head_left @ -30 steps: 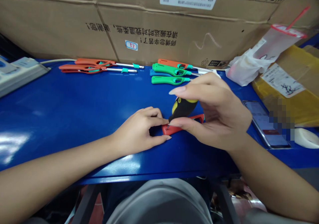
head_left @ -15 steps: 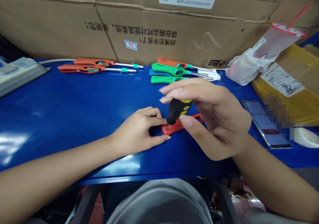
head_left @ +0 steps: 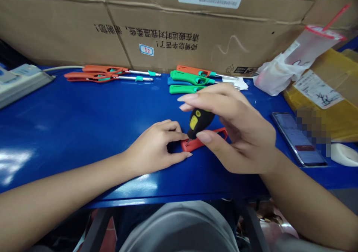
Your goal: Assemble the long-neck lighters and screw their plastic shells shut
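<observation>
A red lighter body (head_left: 195, 143) lies flat on the blue table (head_left: 92, 121) near its front edge. My left hand (head_left: 156, 147) pinches the lighter's left end between thumb and forefinger, holding it down. My right hand (head_left: 237, 128) grips a short black-and-yellow screwdriver (head_left: 198, 122), fingers wrapped round its handle. The tool stands tilted with its tip down on the lighter's left end, right beside my left fingertips.
Two orange long-nosed lighters (head_left: 106, 74) lie at the back left, green and orange ones (head_left: 192, 81) at the back centre. Cardboard boxes (head_left: 167, 24) wall the back. A power strip (head_left: 19, 82) is left; a phone (head_left: 299, 138), white bag (head_left: 282, 74) and tape roll (head_left: 345, 154) right.
My right hand's fingers have shifted round the screwdriver handle, turning it; the yellow patches now face differently. My left hand and the lighter body have stayed put.
</observation>
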A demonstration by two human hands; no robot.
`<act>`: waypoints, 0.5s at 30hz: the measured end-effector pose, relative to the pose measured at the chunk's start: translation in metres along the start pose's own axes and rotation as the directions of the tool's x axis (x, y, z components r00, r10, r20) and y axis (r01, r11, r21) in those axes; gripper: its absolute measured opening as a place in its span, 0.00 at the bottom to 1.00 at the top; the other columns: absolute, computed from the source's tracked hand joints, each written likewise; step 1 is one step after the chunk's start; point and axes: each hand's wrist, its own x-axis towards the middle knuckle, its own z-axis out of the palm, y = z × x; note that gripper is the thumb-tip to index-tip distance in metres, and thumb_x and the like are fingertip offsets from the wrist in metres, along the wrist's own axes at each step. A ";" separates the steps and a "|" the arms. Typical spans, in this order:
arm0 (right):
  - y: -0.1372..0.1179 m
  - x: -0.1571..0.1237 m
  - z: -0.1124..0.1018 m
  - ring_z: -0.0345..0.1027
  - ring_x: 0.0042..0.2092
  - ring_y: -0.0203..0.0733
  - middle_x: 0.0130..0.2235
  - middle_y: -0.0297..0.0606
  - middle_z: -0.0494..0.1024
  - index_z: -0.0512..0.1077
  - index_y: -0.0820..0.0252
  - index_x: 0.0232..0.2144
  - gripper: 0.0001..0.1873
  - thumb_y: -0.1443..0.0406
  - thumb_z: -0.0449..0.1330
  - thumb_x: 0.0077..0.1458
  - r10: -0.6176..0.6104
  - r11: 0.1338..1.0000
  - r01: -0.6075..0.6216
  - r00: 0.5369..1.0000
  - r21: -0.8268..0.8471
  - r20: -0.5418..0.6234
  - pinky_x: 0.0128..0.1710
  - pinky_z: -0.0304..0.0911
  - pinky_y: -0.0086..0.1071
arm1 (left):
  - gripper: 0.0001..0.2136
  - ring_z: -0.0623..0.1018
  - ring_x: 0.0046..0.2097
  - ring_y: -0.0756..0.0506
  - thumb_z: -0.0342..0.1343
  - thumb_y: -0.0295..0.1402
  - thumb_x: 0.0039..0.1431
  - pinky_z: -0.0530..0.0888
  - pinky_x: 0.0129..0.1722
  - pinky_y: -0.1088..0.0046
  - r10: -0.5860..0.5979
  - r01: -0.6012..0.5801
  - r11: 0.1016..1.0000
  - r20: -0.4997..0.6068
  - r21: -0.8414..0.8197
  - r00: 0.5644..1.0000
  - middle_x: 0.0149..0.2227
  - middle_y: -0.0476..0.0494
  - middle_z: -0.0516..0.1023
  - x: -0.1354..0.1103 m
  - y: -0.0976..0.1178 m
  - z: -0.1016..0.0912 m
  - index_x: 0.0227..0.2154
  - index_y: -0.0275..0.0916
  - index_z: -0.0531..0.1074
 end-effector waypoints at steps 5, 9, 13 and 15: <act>-0.003 0.000 -0.004 0.76 0.53 0.42 0.55 0.35 0.80 0.70 0.53 0.60 0.21 0.71 0.59 0.67 -0.014 0.998 0.012 0.999 0.060 0.040 0.57 0.75 0.41 | 0.08 0.80 0.44 0.42 0.66 0.35 0.63 0.76 0.46 0.62 0.032 -0.033 0.999 -0.007 -0.028 0.999 0.41 0.45 0.81 0.000 -0.004 0.002 0.43 0.40 0.82; -0.003 0.000 -0.001 0.74 0.41 0.40 0.46 0.31 0.83 0.74 0.50 0.53 0.18 0.65 0.69 0.62 -0.022 0.999 0.020 0.997 -0.032 -0.077 0.48 0.78 0.39 | 0.09 0.79 0.41 0.44 0.66 0.36 0.62 0.75 0.43 0.65 0.019 -0.018 1.000 0.028 -0.025 0.999 0.37 0.47 0.79 0.001 -0.003 0.001 0.44 0.39 0.82; -0.005 0.001 -0.001 0.76 0.43 0.41 0.47 0.33 0.83 0.74 0.52 0.54 0.17 0.64 0.68 0.63 -0.041 0.998 0.038 0.997 -0.045 -0.068 0.50 0.78 0.41 | 0.10 0.78 0.40 0.44 0.67 0.34 0.62 0.74 0.43 0.66 0.005 -0.004 1.000 0.017 -0.022 1.000 0.36 0.47 0.78 0.001 -0.001 0.000 0.44 0.38 0.82; -0.005 0.002 -0.004 0.77 0.51 0.43 0.52 0.36 0.82 0.72 0.56 0.57 0.17 0.69 0.60 0.67 -0.031 0.999 0.032 0.999 0.028 -0.030 0.56 0.76 0.43 | 0.10 0.78 0.40 0.44 0.67 0.35 0.62 0.74 0.43 0.65 0.015 -0.015 1.000 -0.005 -0.016 1.000 0.36 0.47 0.78 0.000 -0.002 0.001 0.45 0.40 0.82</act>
